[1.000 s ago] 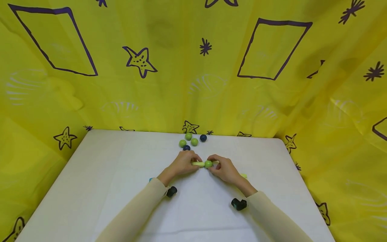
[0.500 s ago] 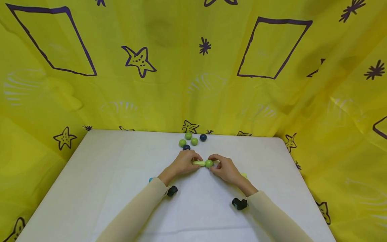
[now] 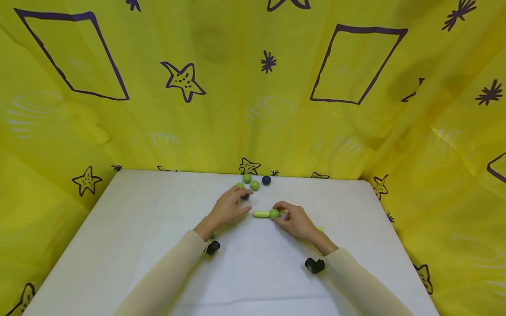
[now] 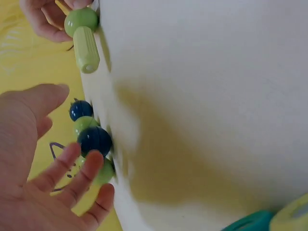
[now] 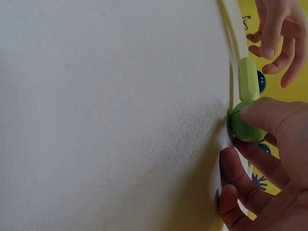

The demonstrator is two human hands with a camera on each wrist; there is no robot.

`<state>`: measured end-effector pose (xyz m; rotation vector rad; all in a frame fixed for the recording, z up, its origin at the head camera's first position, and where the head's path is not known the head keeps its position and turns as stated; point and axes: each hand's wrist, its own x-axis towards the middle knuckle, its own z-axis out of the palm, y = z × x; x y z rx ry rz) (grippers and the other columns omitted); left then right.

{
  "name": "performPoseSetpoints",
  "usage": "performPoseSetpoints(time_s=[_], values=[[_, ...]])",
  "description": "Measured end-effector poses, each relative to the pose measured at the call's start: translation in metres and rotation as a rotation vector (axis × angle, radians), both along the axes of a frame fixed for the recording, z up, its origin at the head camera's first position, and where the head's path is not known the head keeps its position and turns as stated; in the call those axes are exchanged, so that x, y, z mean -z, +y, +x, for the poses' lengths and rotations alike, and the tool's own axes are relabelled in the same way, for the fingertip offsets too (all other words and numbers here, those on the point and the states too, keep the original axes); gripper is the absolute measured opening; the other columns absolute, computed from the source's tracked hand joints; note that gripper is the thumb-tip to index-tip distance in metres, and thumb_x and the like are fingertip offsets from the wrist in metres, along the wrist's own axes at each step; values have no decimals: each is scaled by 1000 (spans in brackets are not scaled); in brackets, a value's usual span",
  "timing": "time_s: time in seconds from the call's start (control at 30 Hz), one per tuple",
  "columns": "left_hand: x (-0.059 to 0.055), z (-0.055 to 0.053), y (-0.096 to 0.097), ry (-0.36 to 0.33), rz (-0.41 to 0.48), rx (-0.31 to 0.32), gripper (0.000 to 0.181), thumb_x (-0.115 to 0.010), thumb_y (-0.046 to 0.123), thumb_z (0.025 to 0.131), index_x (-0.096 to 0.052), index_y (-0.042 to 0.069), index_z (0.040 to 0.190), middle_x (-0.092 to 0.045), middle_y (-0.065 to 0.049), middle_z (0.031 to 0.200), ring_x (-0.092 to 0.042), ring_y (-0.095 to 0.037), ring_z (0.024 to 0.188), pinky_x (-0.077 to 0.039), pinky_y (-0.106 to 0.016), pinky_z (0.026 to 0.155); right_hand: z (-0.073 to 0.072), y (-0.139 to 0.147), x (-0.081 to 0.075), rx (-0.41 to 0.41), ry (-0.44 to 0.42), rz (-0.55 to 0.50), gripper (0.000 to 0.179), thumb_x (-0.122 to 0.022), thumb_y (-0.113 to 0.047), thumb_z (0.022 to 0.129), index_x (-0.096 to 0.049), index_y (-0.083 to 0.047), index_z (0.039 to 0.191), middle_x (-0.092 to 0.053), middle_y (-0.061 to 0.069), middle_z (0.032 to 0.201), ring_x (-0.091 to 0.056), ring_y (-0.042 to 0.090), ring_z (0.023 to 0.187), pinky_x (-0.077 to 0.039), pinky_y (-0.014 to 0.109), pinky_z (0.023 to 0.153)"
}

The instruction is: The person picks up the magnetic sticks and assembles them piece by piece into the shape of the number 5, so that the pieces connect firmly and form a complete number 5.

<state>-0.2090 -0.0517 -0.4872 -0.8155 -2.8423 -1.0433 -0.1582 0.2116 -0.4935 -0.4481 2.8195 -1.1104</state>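
My right hand [image 3: 296, 223] pinches a green ball [image 3: 274, 214] between thumb and fingers. A pale green ribbed rod [image 3: 261, 214] extends from the ball's left side, touching it; no hand is on its outer end. My left hand [image 3: 229, 208] is beside the near dark blue ball [image 4: 95, 139], thumb and fingers spread apart. In the left wrist view its fingertips overlap that ball, and I cannot tell whether they touch it. Just behind lie several green balls [image 3: 254, 185], one partly covered by the left hand, and a second dark blue ball [image 3: 266, 180].
A white-covered table [image 3: 138, 245] reaches back to a yellow patterned curtain [image 3: 221, 127]. Beside the right forearm shows a yellow-green piece [image 3: 320, 228]. A teal piece [image 4: 250, 222] and a yellow one [image 4: 291, 215] lie at the left wrist view's lower corner.
My left hand has let go of the pale green rod and moved left and back to the near dark blue ball. The right hand still holds the green ball, almost unmoved.
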Motion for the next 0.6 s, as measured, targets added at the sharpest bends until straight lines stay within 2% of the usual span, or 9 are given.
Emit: performPoseSetpoints(time_s=[0.1,0.23,0.33,0.47,0.6], values=[[1,0,-2,-6,6,-69,50,-80,25,90,-64,16,137,-60,-14,122,-58,-26,96,-51,-46,82,1,1,0,5,-7,2,34,-76,-13,92,-67,-14,124,-71,5,120,-50,11,63,-42,25,58],[2,0,-1,-8,-16,-145,51,-78,30,90,-62,20,138,-60,-14,117,-60,-28,96,-53,-48,77,1,2,2,7,-2,-1,34,-76,-13,92,-67,-14,125,-70,5,120,-50,11,63,-41,25,58],[2,-1,4,6,-51,-199,49,-78,33,90,-65,20,135,-62,-13,111,-63,-29,94,-54,-49,71,1,1,3,8,5,-2,34,-76,-13,92,-67,-14,125,-71,5,121,-50,11,63,-42,25,58],[1,-3,11,18,-82,-272,45,-79,35,90,-68,20,131,-67,-12,108,-66,-32,95,-55,-52,71,1,0,3,15,2,0,34,-76,-14,93,-67,-15,125,-70,4,121,-51,11,64,-42,25,58],[3,-5,17,33,-109,-313,40,-80,36,89,-71,21,126,-69,-11,105,-68,-31,95,-56,-51,71,2,-1,3,25,0,3,34,-76,-14,93,-67,-15,125,-70,4,122,-51,12,63,-43,25,58]])
